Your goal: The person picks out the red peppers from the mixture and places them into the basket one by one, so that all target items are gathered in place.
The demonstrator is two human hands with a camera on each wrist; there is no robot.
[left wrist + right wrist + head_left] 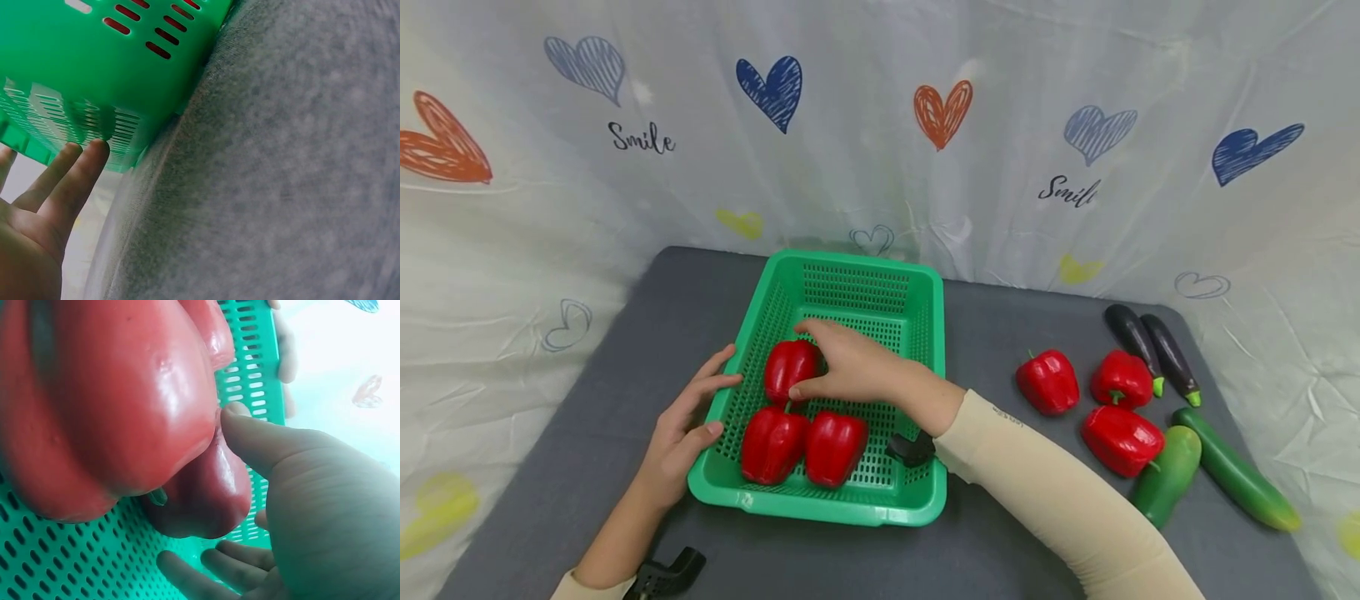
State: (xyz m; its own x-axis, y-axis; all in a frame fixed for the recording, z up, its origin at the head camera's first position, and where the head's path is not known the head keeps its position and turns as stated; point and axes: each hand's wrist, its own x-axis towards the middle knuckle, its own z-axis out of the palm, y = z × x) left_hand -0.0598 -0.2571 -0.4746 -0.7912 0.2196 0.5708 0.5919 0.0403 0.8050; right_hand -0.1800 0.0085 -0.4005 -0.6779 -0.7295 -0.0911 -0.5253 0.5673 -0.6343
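A green plastic basket (917,517) with slotted walls holds three red bell peppers. My right hand (857,364) reaches inside, thumb and fingers spread around the upper bell pepper (788,367). In the right wrist view, the thumb (256,434) is close against this pepper (215,487), and a gap shows between it and the lower fingers (194,575). Nearer me lie a left bell pepper (772,446) and a right bell pepper (835,448). My left hand (673,442) is at the basket's left side, its extended fingertips against the outer wall in the left wrist view.
On the right of the grey table (1000,517) lie three more bell peppers (1048,382), two eggplants (1168,354), a cucumber (1240,471) and a shorter green vegetable (1168,475). A white curtain (865,183) printed with hearts hangs behind the table.
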